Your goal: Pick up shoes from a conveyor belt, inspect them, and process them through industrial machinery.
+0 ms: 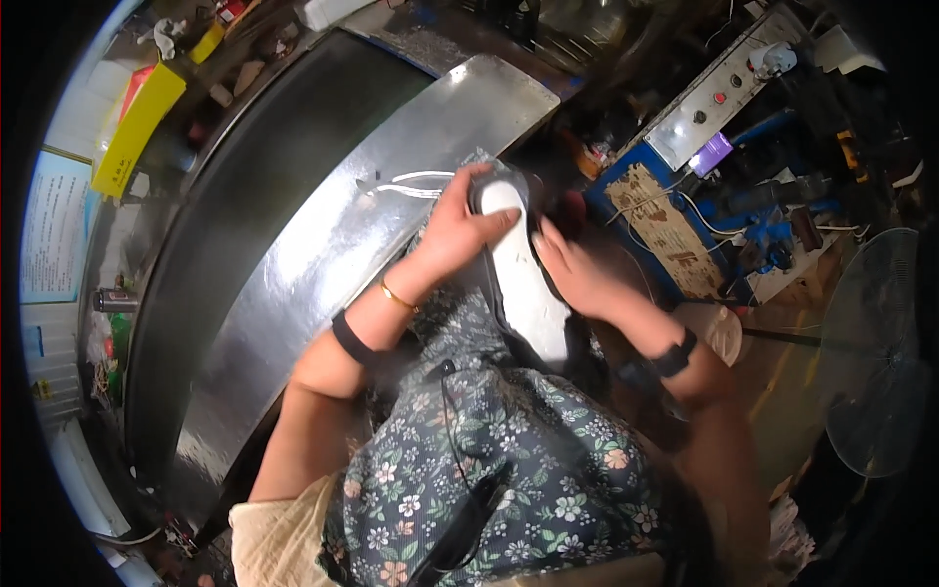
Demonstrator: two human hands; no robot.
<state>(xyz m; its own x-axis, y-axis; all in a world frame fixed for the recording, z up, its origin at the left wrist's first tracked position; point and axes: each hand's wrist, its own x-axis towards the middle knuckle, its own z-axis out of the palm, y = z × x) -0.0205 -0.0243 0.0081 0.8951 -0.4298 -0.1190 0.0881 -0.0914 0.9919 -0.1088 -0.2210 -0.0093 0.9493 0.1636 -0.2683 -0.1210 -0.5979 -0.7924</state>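
A shoe upper on a last, with a long white sole face (523, 279) and dark material round its edge, lies over my lap, its narrow length running away from me. My left hand (462, 227) is closed round its far end from the left side, the thumb pressed on the white face. Along the right edge rests my right hand (579, 274), its fingers bent against the dark side; part of them is hidden behind it. Pale laces or cords (416, 184) lie on the metal sheet just left of the left hand.
A shiny metal sheet (323, 235) slopes beside a dark conveyor belt (245, 186) on the left. To the right stand a blue machine with a control panel (699, 117) and a round fan (873, 352). A yellow box (142, 127) is at the far left.
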